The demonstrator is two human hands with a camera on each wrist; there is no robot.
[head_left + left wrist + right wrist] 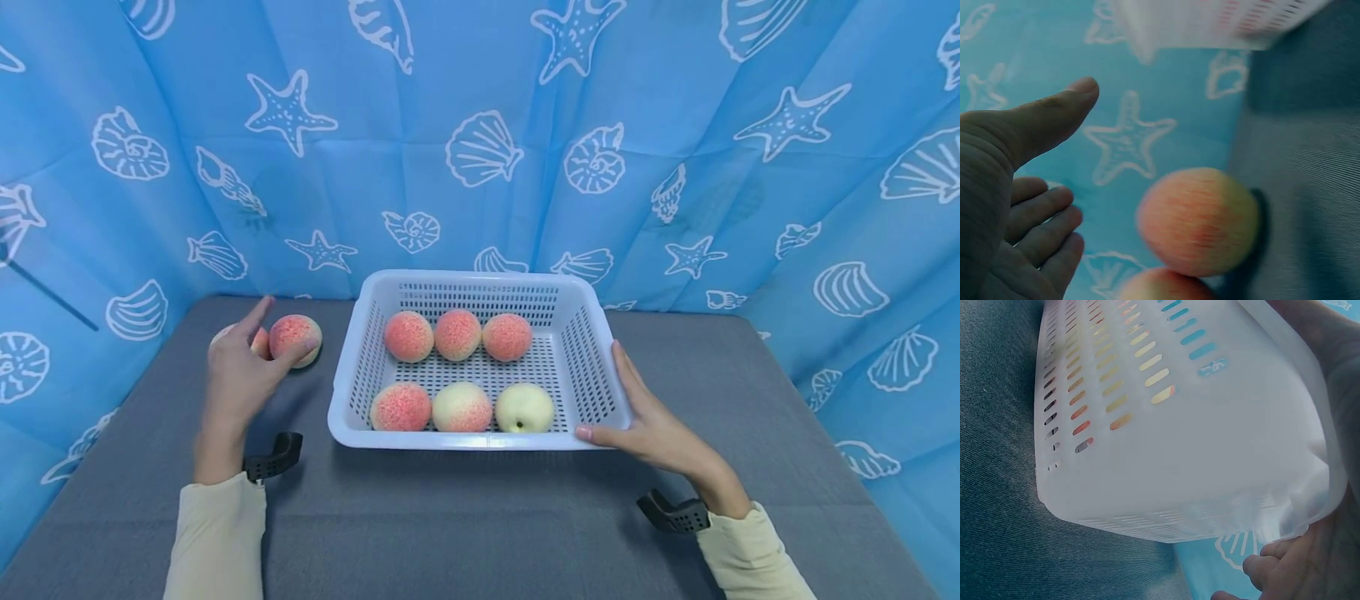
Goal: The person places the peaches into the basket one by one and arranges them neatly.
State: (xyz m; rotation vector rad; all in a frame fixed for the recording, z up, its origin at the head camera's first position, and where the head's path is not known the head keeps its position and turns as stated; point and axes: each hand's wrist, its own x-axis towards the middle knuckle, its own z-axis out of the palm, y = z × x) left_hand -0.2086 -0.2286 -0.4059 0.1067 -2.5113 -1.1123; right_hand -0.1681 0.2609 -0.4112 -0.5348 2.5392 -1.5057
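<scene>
A white plastic basket [348,367] with slotted walls stands on the table. In its back row sit three red peaches [458,335]; the front row has a red peach [401,407], a pale peach with a pink blush [462,407] and a cream-white peach [524,408]. My right hand [648,425] grips the basket's right front corner, thumb on the rim and fingers along the outer side. My left hand [242,375] is over two peaches left of the basket, thumb and fingers spread apart. One peach [1200,222] shows beyond its palm; the other peach [260,342] is partly hidden behind the hand.
A dark grey cloth [480,525] covers the table. A blue curtain [480,225] with white shells and starfish hangs right behind and along both sides. Each wrist wears a black camera mount [273,457].
</scene>
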